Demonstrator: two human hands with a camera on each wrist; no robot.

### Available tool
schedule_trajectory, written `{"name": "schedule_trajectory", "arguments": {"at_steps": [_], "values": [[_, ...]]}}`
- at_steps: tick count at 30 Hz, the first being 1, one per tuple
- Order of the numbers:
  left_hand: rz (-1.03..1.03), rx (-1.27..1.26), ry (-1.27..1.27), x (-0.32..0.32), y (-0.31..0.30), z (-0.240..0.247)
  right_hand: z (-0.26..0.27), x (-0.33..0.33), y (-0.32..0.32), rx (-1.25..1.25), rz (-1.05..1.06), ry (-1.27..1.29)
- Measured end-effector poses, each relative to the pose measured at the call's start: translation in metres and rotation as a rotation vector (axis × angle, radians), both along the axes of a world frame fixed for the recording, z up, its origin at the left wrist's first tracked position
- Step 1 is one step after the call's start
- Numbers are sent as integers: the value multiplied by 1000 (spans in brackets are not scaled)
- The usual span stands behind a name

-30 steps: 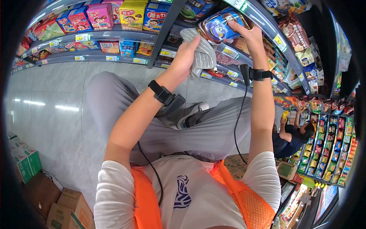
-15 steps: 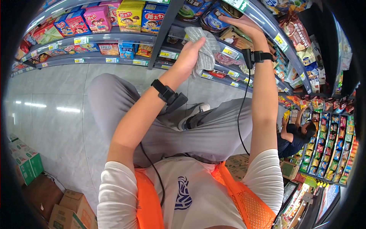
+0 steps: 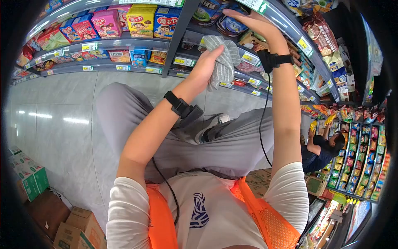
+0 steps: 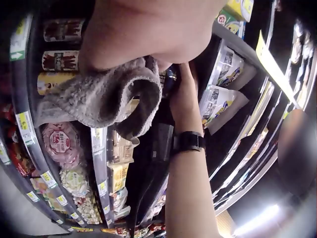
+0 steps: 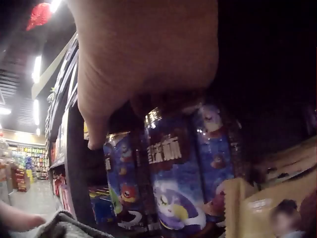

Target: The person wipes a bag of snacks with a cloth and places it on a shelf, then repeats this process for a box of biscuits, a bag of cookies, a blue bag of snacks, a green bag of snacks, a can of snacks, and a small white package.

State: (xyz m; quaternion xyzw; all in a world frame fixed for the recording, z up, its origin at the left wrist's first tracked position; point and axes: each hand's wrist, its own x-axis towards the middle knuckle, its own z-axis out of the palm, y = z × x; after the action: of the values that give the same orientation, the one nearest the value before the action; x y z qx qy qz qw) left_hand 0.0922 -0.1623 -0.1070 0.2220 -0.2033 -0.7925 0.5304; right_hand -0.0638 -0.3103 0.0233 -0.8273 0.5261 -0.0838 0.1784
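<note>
My left hand [image 3: 205, 68] holds a grey striped cloth [image 3: 224, 62] in front of the shelf edge, thumb on top. In the left wrist view the cloth [image 4: 109, 101] hangs bunched and folded below that hand. My right hand [image 3: 259, 25] reaches into the shelf above, its thumb stretched out straight to the left. Blue snack packs [image 5: 173, 186] with a cartoon penguin stand upright under it in the right wrist view. The thumb lies beside the packs, and the other fingers are largely hidden behind their tops.
Boxed snacks [image 3: 143, 18] line the shelves at left, beyond a dark upright post. Price-tag rails [image 3: 251, 58] edge the shelves below my hands. Cartons [image 3: 78, 226] sit on the floor at lower left. Another person [image 3: 321, 145] is by the shelves at right.
My right hand has let go of the blue pack, which now sits back in the shelf. That hand has moved left over the packs. The left hand, with the cloth, has shifted slightly right.
</note>
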Motion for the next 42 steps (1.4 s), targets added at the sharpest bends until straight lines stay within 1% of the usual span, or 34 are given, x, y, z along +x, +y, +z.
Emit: {"name": "schedule_trajectory", "arguments": {"at_steps": [2,3,4,5,7,9,11,13,15,17,19,23,24,27,28,30,31,32,33,36,38,39,40,42], "values": [[9,5,7,0,2,-3,0,13,3,-21,-19,44],[5,-10,11,0,1,-3,7,19,13,-79,-43,65],[4,2,-35,2,1,-1,15,26,24,-135,-70,86],[-13,4,-13,4,3,5,18,28,42,-214,-86,101],[-54,14,-19,10,7,12,29,31,62,-220,-99,167],[-63,11,-52,11,7,14,16,18,74,-412,47,70],[-64,-32,-69,14,9,13,18,12,102,-485,184,-94],[-61,-53,-104,16,13,16,24,7,123,-551,272,-76],[-29,-35,-136,15,18,23,30,-2,140,-480,328,-161],[-82,-81,-146,13,15,16,41,-10,155,-416,372,-203],[-117,-103,-150,12,17,22,71,-10,178,-352,347,-199],[-152,-140,-132,7,23,40,120,-20,206,-454,327,-240],[-150,-151,-140,5,24,43,132,-21,212,-562,336,-210],[-179,-171,-164,4,25,44,164,-30,227,-560,362,-235],[-199,-181,-179,4,24,43,175,-27,237,-664,360,-281],[-225,-192,-229,5,25,40,188,-35,250,-618,349,-248],[-228,-190,-243,7,29,47,197,-38,254,-600,348,-225],[-230,-197,-252,8,34,53,203,-36,265,-642,352,-226],[-232,-204,-259,7,37,58,208,-34,275,-595,338,-261],[-245,-272,-241,9,40,70,223,-20,312,-653,375,-418],[-261,-281,-209,12,48,75,231,-13,332,-699,449,-370],[-225,-249,-216,10,52,82,232,-10,339,-720,476,-350],[-233,-264,-219,9,47,81,231,-9,344,-788,520,-288],[-283,-307,-195,5,46,87,221,-7,349,-803,510,-289]]}}
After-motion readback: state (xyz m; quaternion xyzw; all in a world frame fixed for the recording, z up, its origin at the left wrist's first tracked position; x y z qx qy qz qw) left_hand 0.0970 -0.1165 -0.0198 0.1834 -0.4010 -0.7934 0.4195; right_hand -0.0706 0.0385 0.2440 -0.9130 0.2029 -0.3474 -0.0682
